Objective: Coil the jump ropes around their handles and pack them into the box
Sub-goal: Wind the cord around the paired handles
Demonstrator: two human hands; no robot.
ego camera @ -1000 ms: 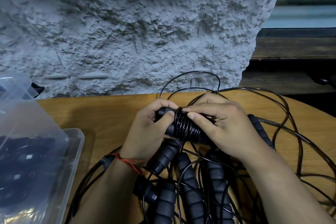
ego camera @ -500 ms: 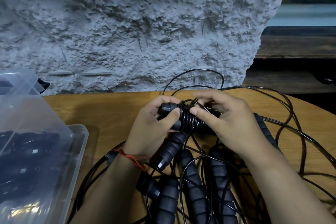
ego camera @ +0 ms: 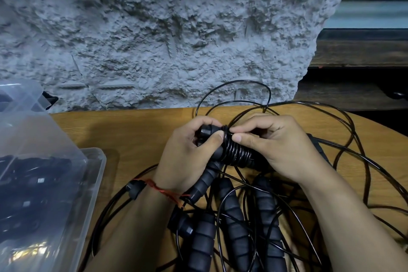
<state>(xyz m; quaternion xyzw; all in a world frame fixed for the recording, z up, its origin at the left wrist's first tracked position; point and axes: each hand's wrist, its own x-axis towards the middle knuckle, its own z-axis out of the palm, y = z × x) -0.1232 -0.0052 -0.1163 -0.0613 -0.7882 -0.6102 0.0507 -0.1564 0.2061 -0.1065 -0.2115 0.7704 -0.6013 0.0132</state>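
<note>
Winding cord onto a handle at the centre of the frame, the left hand closes its grip round the capped handle end, thumb pressed against the first turns of the coil. The right hand pinches the cord at the top of that coil between thumb and forefinger. The likeliest slip, I judge, is the glossy turns springing loose: the cord looks stiff, and if either grip eases before the tail is tucked, the coil could unwind. Snagging is a second risk, since the free cord loops over the counter toward the upper right and crosses other ropes, so a pull may drag a neighbour or knot. At lower centre, several foam-covered handles lie heaped in tangled cord, crowding the work. The clear plastic box sits at lower left with dark bundles inside, and a stray cap and its cord lie between it and the hands. A rough grey wall stands behind.
</note>
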